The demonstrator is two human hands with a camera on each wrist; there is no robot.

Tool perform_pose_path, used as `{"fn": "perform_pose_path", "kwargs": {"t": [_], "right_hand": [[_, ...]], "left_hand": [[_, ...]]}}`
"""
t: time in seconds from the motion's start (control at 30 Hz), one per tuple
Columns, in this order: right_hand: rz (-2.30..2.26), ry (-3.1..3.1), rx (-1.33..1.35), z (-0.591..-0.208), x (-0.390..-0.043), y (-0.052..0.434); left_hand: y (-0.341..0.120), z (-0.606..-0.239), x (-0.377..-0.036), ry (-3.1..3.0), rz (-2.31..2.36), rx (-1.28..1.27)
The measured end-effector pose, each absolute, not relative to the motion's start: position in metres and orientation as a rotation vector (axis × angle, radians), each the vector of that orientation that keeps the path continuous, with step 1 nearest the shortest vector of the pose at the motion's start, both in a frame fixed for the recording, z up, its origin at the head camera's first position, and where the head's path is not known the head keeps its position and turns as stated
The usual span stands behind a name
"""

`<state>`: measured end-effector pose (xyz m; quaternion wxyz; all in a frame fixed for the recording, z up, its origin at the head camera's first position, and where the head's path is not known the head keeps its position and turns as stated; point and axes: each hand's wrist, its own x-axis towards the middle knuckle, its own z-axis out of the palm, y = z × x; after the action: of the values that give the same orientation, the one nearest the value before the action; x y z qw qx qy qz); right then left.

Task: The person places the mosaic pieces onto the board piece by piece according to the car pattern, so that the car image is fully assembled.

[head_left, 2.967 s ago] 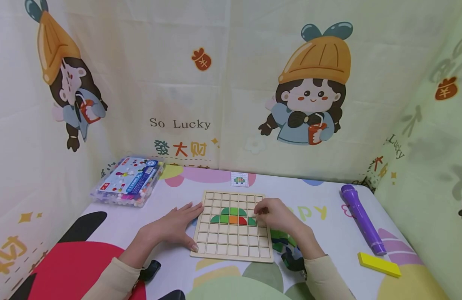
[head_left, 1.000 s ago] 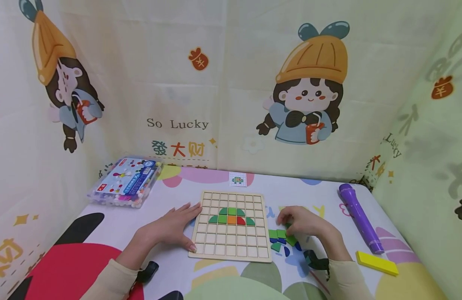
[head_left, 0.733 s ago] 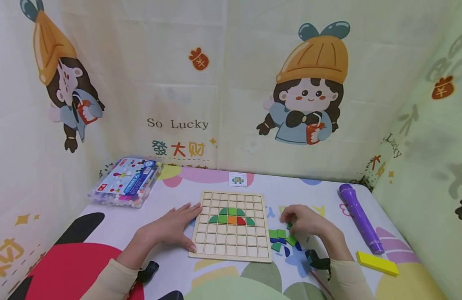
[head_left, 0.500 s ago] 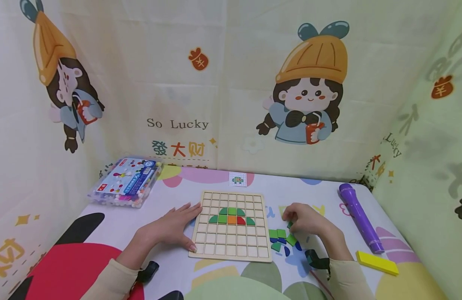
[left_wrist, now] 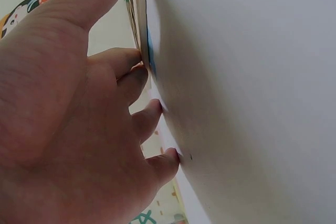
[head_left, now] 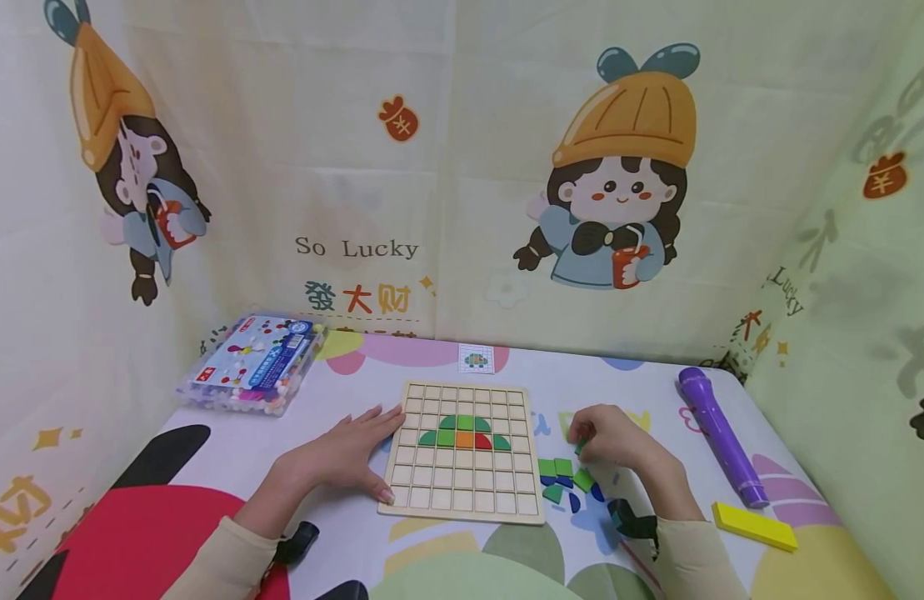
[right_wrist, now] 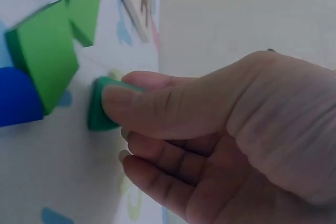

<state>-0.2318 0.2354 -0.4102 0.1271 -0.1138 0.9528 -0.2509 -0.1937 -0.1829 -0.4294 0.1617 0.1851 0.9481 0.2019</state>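
Our right wrist view shows what the head view hides: the thumb and fingers of our right hand pinch a dark green piece, which rests on the worktop. In the head view only a sliver of that piece peeks out under the hand, just at 3 o'clock of the wooden grid board. Beside it, toward 7 o'clock, lies a small heap of loose green and blue pieces; close up, a light green block and a blue rounded one sit just next to the pinched piece without touching it.

The left wrist view shows our left hand with fingers spread, their tips pressed on the worktop at the board's edge; the head view places it at the board's 9 o'clock side.

On the board, green, orange and red pieces fill cells in the upper middle. Farther out: a pattern card at 12 o'clock, a clear box of beads at 10 o'clock, a purple torch and a yellow bar to the right.
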Motion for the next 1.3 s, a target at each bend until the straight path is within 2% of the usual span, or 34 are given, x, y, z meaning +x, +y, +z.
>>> {"fn": "perform_pose_path", "kwargs": {"t": [0.33, 0.73, 1.3], "right_hand": [[-0.810, 2.827, -0.488, -0.402, -0.235, 0.230], [-0.943, 2.815, -0.478, -0.413, -0.235, 0.195], [-1.058, 2.732, -0.648, -0.415, -0.228, 0.153]], "left_hand": [[-0.183, -0.427, -0.193, 2.709, 0.555, 0.541], [-0.183, -0.427, -0.193, 2.721, 0.547, 0.555], [-0.184, -0.428, -0.193, 2.713, 0.560, 0.546]]}}
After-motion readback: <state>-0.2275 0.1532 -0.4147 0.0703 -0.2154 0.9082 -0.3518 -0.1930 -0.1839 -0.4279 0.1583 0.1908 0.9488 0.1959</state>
